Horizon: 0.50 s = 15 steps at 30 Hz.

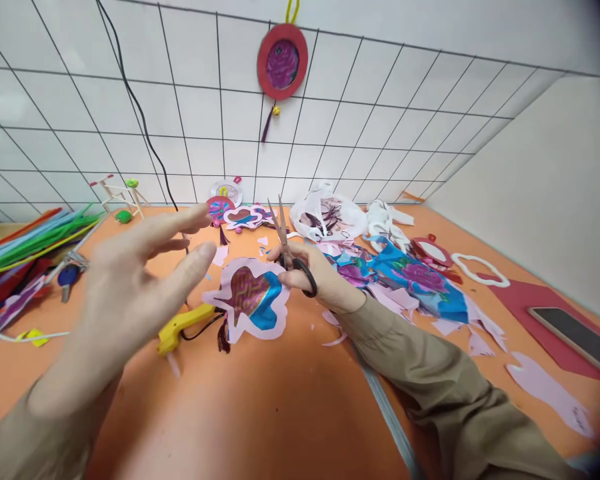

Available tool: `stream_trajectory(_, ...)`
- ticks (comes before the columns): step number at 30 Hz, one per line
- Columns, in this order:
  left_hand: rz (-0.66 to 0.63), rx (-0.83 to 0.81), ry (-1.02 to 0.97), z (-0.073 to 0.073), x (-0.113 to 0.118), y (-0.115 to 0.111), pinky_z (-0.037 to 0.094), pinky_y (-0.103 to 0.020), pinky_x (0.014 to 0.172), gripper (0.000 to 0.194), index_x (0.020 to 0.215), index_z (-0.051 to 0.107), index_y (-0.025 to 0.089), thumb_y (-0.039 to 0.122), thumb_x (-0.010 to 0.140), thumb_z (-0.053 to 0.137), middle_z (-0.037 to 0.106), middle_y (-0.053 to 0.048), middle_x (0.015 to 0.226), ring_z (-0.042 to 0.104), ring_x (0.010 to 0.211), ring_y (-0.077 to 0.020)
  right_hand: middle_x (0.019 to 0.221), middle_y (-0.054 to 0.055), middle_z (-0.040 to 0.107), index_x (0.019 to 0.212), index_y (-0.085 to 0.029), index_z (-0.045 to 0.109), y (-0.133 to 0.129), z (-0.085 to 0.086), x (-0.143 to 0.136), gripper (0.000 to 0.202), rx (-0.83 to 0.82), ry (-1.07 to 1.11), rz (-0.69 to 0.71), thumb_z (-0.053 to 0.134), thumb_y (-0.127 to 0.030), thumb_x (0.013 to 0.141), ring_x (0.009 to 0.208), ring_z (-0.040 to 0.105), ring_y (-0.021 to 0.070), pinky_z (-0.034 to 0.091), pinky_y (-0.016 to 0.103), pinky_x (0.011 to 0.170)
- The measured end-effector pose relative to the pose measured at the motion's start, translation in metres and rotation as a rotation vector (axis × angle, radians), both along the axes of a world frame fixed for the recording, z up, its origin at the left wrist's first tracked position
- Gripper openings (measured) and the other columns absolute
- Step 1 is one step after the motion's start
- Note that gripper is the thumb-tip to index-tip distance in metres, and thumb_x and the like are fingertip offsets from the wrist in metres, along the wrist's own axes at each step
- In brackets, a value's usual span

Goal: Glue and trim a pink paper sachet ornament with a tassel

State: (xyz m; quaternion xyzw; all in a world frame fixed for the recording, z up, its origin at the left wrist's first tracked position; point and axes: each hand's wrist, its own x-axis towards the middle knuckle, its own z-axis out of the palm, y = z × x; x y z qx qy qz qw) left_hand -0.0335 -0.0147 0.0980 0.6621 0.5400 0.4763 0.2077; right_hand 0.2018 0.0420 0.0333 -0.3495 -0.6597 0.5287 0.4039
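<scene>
The right hand (316, 275) grips the scissors (291, 250) through the black handles, blades slightly parted, pointing toward the desk's far edge. Just left of them the pink cutout (250, 299) lies flat mid-desk. The left hand (130, 287) hovers spread and empty, almost as near.

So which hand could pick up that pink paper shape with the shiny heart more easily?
Probably the left hand: it is open, holds nothing, and hovers just left of the pink paper cutout with the shiny heart. The right hand is busy gripping the black-handled scissors.
</scene>
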Motion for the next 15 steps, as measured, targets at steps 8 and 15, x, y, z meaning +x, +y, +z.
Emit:
stream_trajectory(8, -0.511, -0.693, -0.414, -0.031, 0.010, 0.037, 0.054, -0.029, 0.065, 0.030, 0.084, 0.075, 0.013, 0.040, 0.069, 0.078, 0.075, -0.009, 0.077, 0.069, 0.068, -0.0203, 0.059, -0.006, 0.043, 0.089, -0.017, 0.059, -0.009, 0.008, -0.002, 0.027, 0.054, -0.002, -0.098, 0.061, -0.016, 0.063, 0.054, 0.040, 0.0089, 0.033, 0.023, 0.052)
stream_trajectory(15, -0.437, -0.603, -0.442, -0.035, 0.016, 0.034, 0.046, -0.023, 0.055, 0.019, 0.062, 0.071, 0.014, 0.030, 0.073, 0.073, 0.067, -0.003, 0.059, 0.058, 0.053, -0.0121, 0.067, -0.001, 0.054, 0.095, -0.015, 0.060, -0.004, 0.002, 0.005, 0.047, -0.025, 0.140, 0.148, 0.068, -0.056, 0.073, 0.061, 0.049, 0.0114, 0.036, 0.025, 0.055)
